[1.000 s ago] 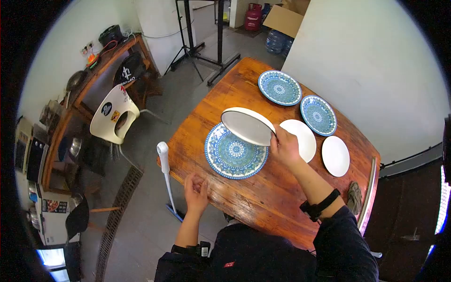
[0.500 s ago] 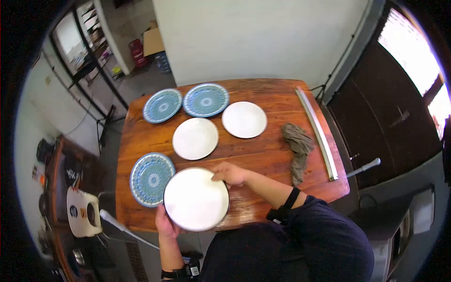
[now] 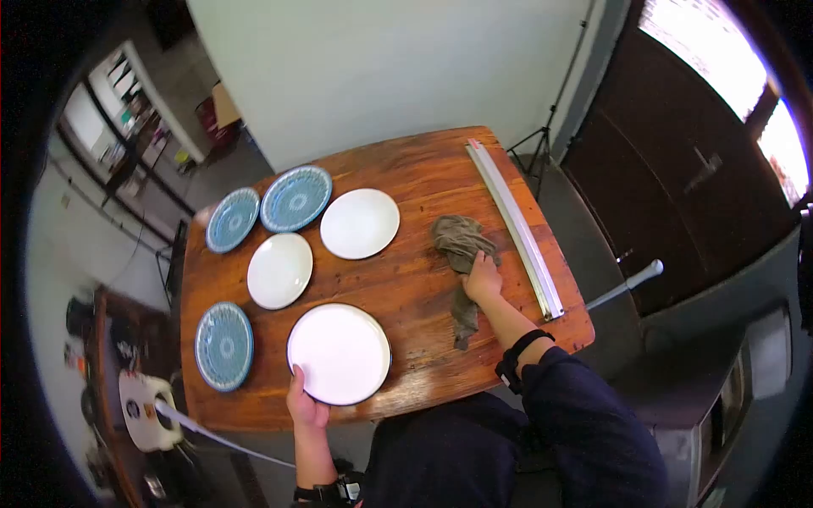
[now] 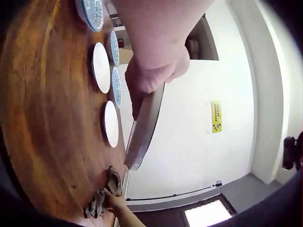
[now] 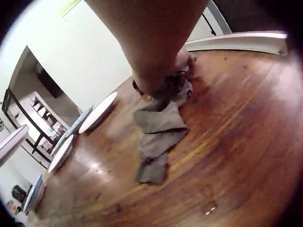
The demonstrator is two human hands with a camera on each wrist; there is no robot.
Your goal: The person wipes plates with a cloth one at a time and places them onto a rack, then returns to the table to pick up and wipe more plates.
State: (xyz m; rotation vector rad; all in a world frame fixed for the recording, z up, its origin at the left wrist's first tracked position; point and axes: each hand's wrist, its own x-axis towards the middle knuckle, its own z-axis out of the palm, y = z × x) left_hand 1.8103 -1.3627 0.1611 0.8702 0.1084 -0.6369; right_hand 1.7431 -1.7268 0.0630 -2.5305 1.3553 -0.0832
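My left hand [image 3: 306, 403] holds a white plate [image 3: 340, 354] with a dark rim by its near left edge, the thumb lying over the rim. In the left wrist view this plate [image 4: 146, 127] is seen edge-on, raised above the tabletop. My right hand [image 3: 483, 279] grips a crumpled grey-brown cloth [image 3: 460, 240] on the right part of the table. One end of the cloth [image 5: 158, 132] trails over the wood in the right wrist view, while the fingers are mostly hidden behind the wrist.
Two more white plates [image 3: 280, 271] and three blue patterned plates [image 3: 224, 346] sit on the left and back of the wooden table [image 3: 415, 313]. A long white metal bar [image 3: 517, 229] lies along the right edge. A wall stands behind the table.
My right hand has let go of the white plate and moved right onto the cloth. My left hand, empty at first, now holds the plate alone. The head view has swung right.
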